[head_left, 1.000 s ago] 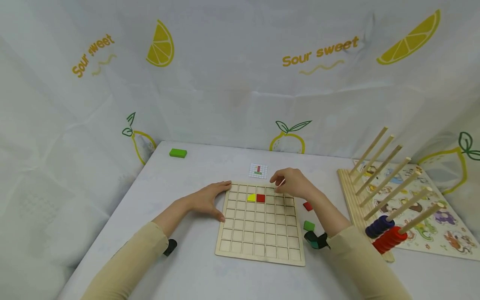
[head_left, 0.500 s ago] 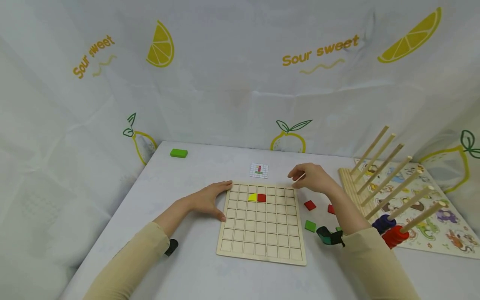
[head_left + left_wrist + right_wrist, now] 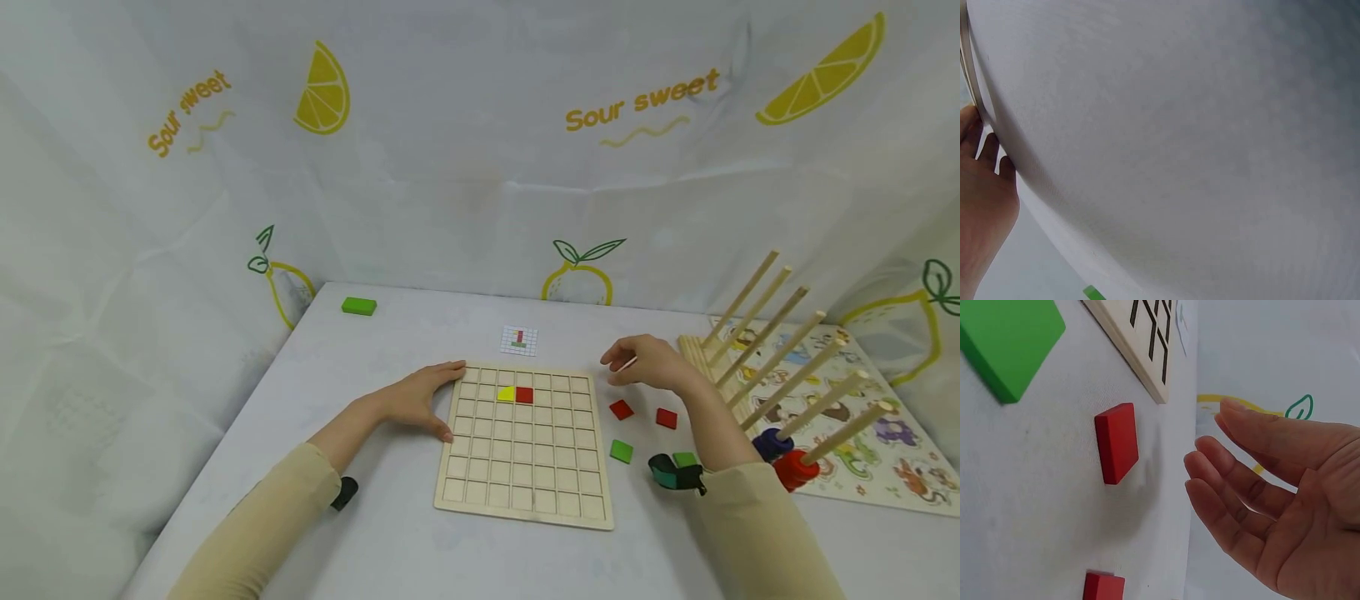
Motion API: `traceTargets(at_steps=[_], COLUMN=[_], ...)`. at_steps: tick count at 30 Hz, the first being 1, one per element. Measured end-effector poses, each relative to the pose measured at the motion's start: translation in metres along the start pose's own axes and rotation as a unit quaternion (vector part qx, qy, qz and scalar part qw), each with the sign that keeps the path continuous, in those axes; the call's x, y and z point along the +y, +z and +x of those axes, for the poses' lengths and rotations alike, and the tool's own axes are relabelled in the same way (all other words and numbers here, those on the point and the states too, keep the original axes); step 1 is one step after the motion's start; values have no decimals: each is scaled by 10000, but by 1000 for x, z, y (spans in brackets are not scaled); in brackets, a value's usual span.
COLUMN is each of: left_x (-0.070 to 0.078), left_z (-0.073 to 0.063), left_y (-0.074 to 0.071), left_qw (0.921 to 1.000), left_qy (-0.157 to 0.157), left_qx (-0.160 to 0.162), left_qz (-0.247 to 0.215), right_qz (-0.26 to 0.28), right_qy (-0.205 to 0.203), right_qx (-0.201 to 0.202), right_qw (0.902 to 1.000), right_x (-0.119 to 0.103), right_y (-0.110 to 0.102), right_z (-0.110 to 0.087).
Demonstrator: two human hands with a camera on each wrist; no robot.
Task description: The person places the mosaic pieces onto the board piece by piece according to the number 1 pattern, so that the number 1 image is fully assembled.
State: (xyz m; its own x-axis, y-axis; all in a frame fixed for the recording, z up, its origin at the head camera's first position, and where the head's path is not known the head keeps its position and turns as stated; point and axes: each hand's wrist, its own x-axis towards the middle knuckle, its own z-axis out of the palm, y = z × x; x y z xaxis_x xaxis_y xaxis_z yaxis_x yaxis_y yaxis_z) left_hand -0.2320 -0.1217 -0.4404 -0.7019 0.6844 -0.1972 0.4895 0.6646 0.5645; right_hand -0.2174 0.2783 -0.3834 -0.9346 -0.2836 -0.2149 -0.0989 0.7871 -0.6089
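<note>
A wooden grid board (image 3: 522,500) lies on the white table. A yellow piece with one slanted side (image 3: 506,393) and a red square tile (image 3: 524,395) sit side by side in its second row. My left hand (image 3: 416,402) spans the board's left edge, thumb and fingertips against the rim. Beyond the board's right side hovers my right hand (image 3: 645,362), loosely bent and holding nothing, as the right wrist view shows. Two red tiles, one nearer the board (image 3: 621,409) and one farther right (image 3: 667,418), lie just below that hand. A green tile (image 3: 621,451) and another green tile (image 3: 684,459) lie closer to me.
Behind the board lies a small printed pattern card (image 3: 519,341). A green block (image 3: 359,306) is at the back left. On the right, a wooden peg rack (image 3: 701,350) with blue and red rings stands partly over an animal picture board (image 3: 847,425).
My right hand has moved right, away from the board's upper right part, to over the loose tiles, bringing more of them into view. My left hand has stayed at the board's edge.
</note>
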Motion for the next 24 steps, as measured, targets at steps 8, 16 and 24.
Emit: traceTargets(at_steps=[8,16,24], left_x=[3,2,-1], left_z=[0,0,1], left_y=[-1,0,1], left_qw=[10000,9999,9999], left_qy=[3,-40,-7], left_qx=[-11,-42,-19], left_qz=[54,91,160], right_qz=[165,273,123], right_qy=[279,516,617], right_qx=[-432,-860,-1006], right_qw=[9985,9946,9929], right_x=[6,15,13], right_y=[0,5,8], right_z=[-4,-5,-7])
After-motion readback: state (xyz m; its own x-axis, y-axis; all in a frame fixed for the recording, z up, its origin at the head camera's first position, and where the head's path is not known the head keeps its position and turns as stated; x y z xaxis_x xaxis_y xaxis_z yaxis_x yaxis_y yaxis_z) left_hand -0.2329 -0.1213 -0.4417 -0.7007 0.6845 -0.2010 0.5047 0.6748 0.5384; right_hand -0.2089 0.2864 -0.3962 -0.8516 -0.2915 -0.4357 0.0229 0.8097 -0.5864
